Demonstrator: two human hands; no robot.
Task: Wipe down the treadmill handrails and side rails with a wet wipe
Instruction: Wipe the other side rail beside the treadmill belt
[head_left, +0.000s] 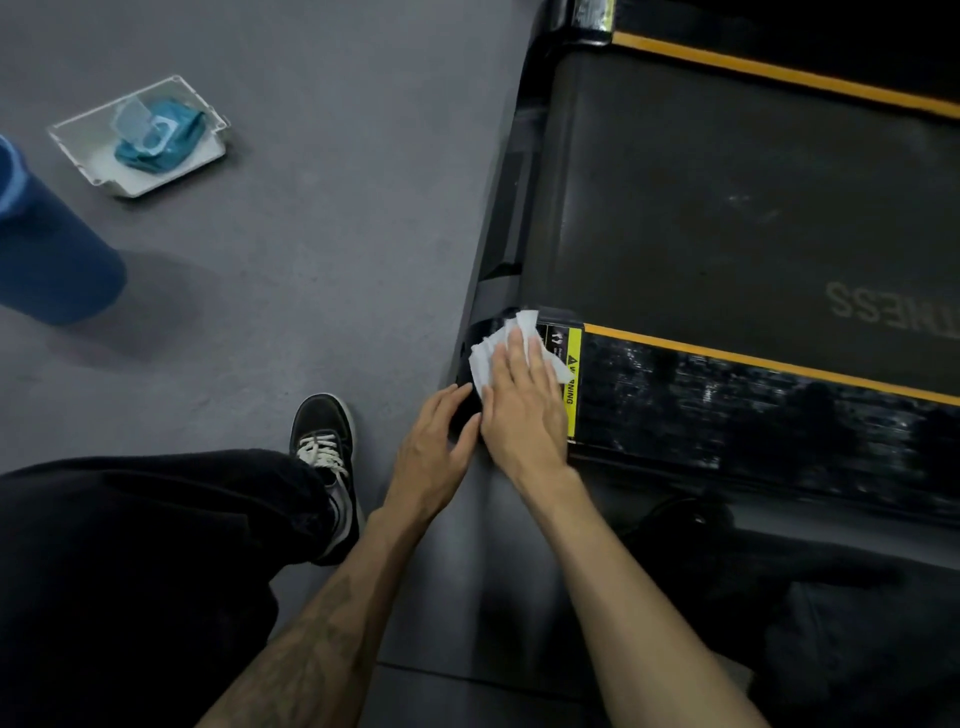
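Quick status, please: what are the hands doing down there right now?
Right hand flat, pressing wet wipe onto treadmill's rear corner cap. Left hand open, steadying same cap. Nothing in the way.

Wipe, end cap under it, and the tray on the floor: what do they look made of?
The wipe looks like thin white nonwoven cloth or paper, matte; it crumples into soft folds under the right hand. The end cap seems hard black plastic, glossy, with a faint sheen. The tray looks like rigid white plastic, with thin upright walls and moulded corners.
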